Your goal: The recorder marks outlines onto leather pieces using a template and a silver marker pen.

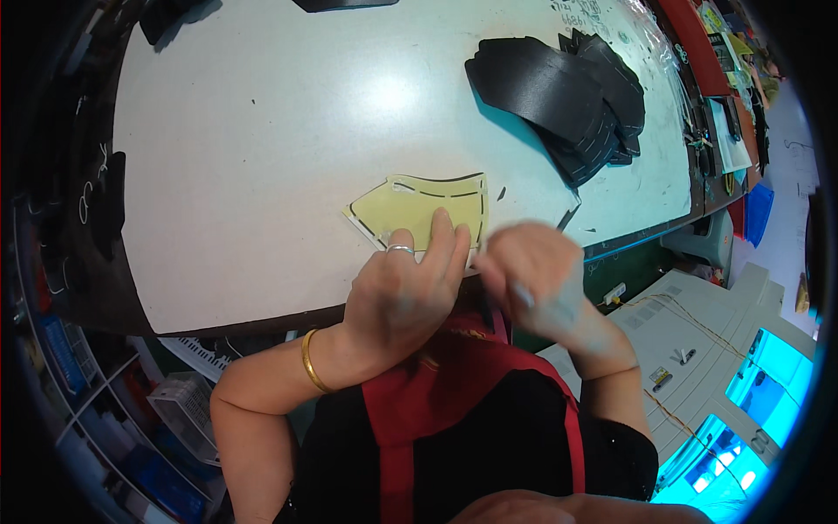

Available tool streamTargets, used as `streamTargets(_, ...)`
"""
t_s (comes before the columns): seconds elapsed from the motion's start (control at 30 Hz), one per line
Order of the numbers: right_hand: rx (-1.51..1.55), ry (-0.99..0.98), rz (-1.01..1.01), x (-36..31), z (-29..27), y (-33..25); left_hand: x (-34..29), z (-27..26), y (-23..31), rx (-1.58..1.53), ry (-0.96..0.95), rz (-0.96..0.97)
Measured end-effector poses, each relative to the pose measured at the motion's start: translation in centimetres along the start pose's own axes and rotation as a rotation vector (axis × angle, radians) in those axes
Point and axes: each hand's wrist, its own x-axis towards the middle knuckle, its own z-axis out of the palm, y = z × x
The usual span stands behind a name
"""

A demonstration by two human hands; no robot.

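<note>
Fingers (442, 230) of the bare left hand (397, 284), slightly spread, partly cover a flat, angular, dark-lined yellow sheet (414, 210); thumb hidden. Bare right hand (537, 266) motion-blurred; grip cannot be determined.

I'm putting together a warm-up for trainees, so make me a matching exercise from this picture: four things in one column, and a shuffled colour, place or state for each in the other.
Things
1. Flat pointed sheet
2. Heap of flat pieces
3. Bracelet
4. Apron

Details
A. Red
B. Black, on the table's right side
C. Gold-coloured
D. Yellow, under the left hand

Pairs: 1-D, 2-B, 3-C, 4-A
</note>
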Motion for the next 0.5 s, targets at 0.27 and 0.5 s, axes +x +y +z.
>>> streamTargets(0.27,-0.112,-0.092,0.229,5.5,1.6,3.3,0.2,0.4,-1.6,0.038,0.093,0.048)
streamTargets(0.5,0.116,-0.143,0.187,4.4,-2.2,4.3,6.6,0.9,-10.7,-0.348,0.152,0.500)
